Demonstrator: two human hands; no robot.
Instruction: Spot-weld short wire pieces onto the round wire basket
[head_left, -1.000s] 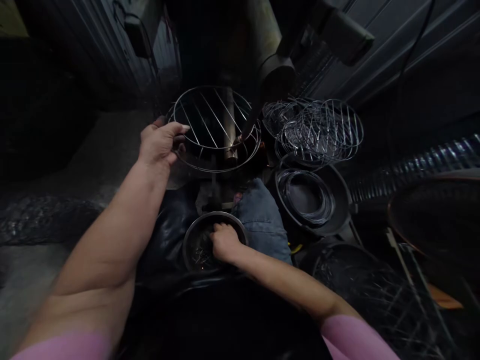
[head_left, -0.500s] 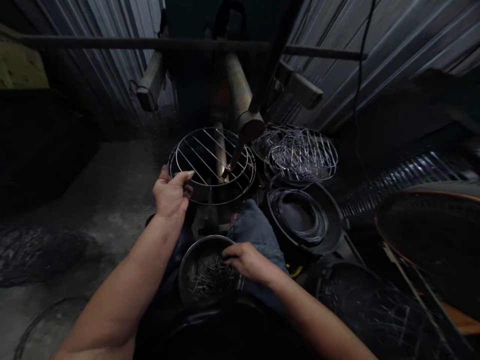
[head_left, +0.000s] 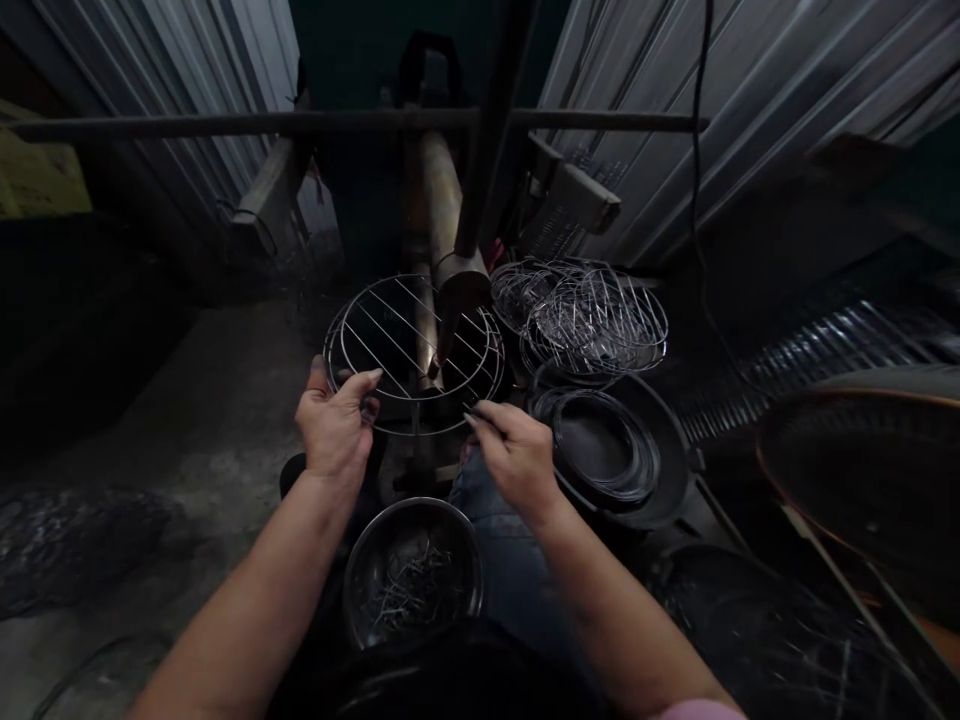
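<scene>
My left hand (head_left: 335, 415) grips the near-left rim of a round wire rack (head_left: 381, 391), thumb on top and fingers beneath. The rack has two wire rings and parallel bars, and lies across a spot-welder's lower brass-coloured electrode (head_left: 426, 330). The upper electrode (head_left: 442, 345) comes down over its bars. At the near-right rim, my right hand (head_left: 514, 450) pinches a short wire piece, mostly hidden by the fingertips. Whether that piece touches the rim I cannot tell. Below, a steel bowl (head_left: 357, 560) holds many short wire pieces (head_left: 420, 588).
Finished-looking wire racks (head_left: 592, 315) are heaped right of the welder. In front of them, a dark pan (head_left: 667, 465) holds wire rings (head_left: 637, 460). A horizontal bar (head_left: 225, 126) crosses above the machine. A large round basin (head_left: 862, 440) stands far right, and a cable (head_left: 697, 200) hangs down.
My right hand has moved from the bowl up to the rack's near-right rim, with a short wire piece in its fingertips. My left hand keeps its hold; the camera view has shifted slightly.
</scene>
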